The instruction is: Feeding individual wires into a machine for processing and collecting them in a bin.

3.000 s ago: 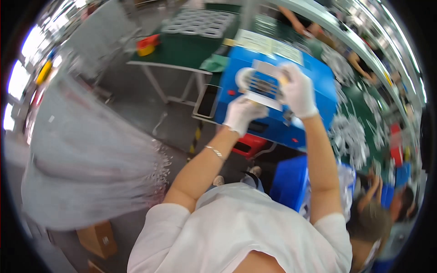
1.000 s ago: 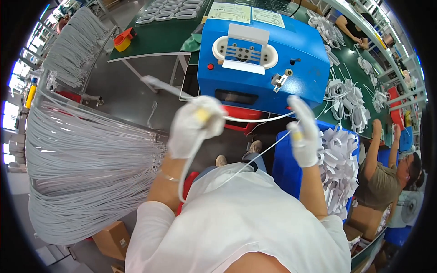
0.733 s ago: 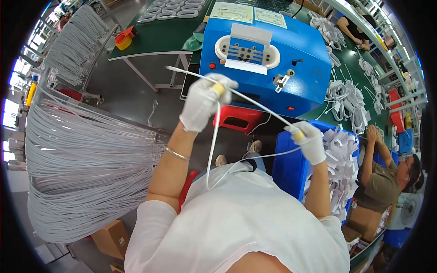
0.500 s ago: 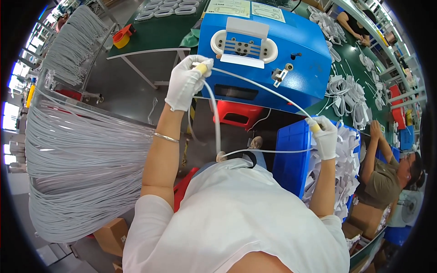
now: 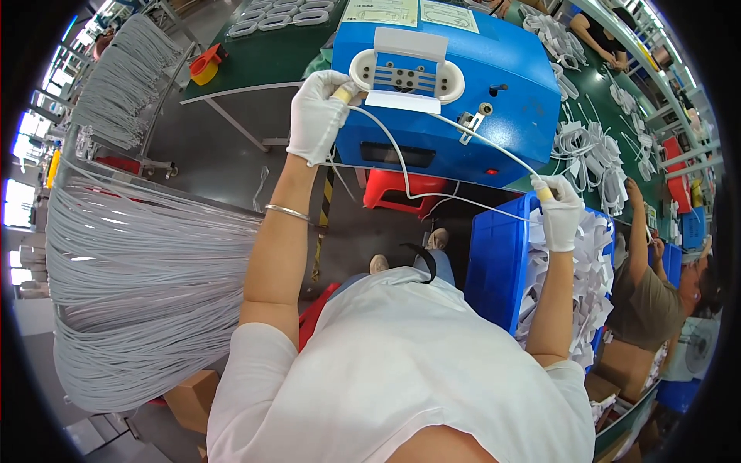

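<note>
My left hand [image 5: 319, 116], in a white glove with pale yellow covers on some fingertips, is pinched on a white cable [image 5: 494, 145] at the left end of an oval white winding form [image 5: 455, 82]. This form sits on top of a blue machine [image 5: 513, 92]. From there the cable runs past the white front flap [image 5: 401, 101] and slants down to my gloved right hand [image 5: 562, 214], which is closed on it above a blue bin. A slack loop of cable hangs between the two hands, in front of the machine.
A rack of long white cables [image 5: 147, 285] stands at my left. The blue bin [image 5: 494, 258] holds many white paper pieces. Coiled cables [image 5: 590, 158] lie on the green table at right, where another person [image 5: 652, 297] works. A red stool [image 5: 397, 189] stands under the machine.
My left hand has moved slightly up toward the winding form, and my right hand slightly right and up. The hanging cable loop has risen from my feet. The co-worker's arms have spread apart.
</note>
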A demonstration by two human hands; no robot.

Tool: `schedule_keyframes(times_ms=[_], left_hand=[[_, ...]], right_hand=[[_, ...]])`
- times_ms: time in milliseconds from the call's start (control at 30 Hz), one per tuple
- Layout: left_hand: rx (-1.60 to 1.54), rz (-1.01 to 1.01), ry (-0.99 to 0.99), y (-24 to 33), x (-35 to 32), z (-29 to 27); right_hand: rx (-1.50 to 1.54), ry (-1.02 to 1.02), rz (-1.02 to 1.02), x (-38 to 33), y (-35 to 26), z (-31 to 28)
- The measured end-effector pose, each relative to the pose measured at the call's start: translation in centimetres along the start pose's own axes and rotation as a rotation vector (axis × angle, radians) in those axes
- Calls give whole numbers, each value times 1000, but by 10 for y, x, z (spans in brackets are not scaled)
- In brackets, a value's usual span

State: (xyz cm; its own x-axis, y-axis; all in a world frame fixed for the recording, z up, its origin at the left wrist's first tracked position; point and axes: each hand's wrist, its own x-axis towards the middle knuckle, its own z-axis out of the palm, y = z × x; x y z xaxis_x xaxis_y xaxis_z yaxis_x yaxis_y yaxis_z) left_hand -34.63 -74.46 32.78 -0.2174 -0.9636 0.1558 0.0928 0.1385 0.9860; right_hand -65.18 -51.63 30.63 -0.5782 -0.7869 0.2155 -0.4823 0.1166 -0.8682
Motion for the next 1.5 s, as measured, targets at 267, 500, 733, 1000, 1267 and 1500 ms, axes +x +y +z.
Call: schedule_keyframes(times_ms=[267,500,733,1000,1267,1500], left_hand=[[208,268,67,-10,-4,7],[323,211,147,-7,-9,8],[287,13,127,-7,-59,-15],[224,-129,151,-14,-104,-50],[257,-257,-167,-19,-117,-33],[204,-344,-413,-35,-131,8]], right_hand=[[-85,-30,-7,31,-8,-16],[-132,-28,-187,106,-20,-36],[-126,-52,-212,136,-4,-4],[-35,10,-150,109,-10,-24],[-89,-70,-73,92,-5,-39],[-112,-91,5,80,-1,-51]])
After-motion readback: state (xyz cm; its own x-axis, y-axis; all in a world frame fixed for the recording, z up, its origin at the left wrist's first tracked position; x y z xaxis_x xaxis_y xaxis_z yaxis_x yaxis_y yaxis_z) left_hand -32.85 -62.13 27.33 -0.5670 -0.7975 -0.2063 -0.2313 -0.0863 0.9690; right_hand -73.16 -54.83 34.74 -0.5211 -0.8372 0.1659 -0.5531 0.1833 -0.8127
